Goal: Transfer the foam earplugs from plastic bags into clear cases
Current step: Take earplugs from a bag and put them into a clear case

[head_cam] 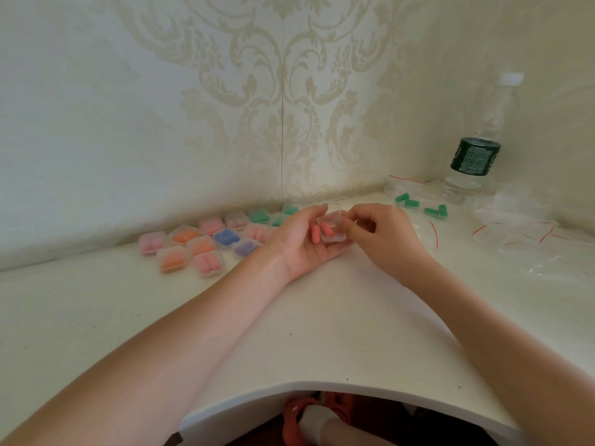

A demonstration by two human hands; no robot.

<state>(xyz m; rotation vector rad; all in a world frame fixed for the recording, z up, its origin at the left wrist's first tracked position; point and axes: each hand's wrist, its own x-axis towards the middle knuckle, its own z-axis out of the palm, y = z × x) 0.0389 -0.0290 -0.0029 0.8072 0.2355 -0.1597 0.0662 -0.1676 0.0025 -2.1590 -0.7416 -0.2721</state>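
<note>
There is just one camera, and it sits on the person's head. It looks forward and down. The lens is wide, so straight edges bend. The white counter (322,317) fills the lower half of the frame, and its near edge curves across the bottom. The patterned wall (225,91) fills the upper half and meets the counter in a line across the middle. Both arms come in from the bottom corners. The two hands meet just above the centre of the frame, close to the camera. Under the counter's edge, at the bottom centre, a foot shows.
</note>
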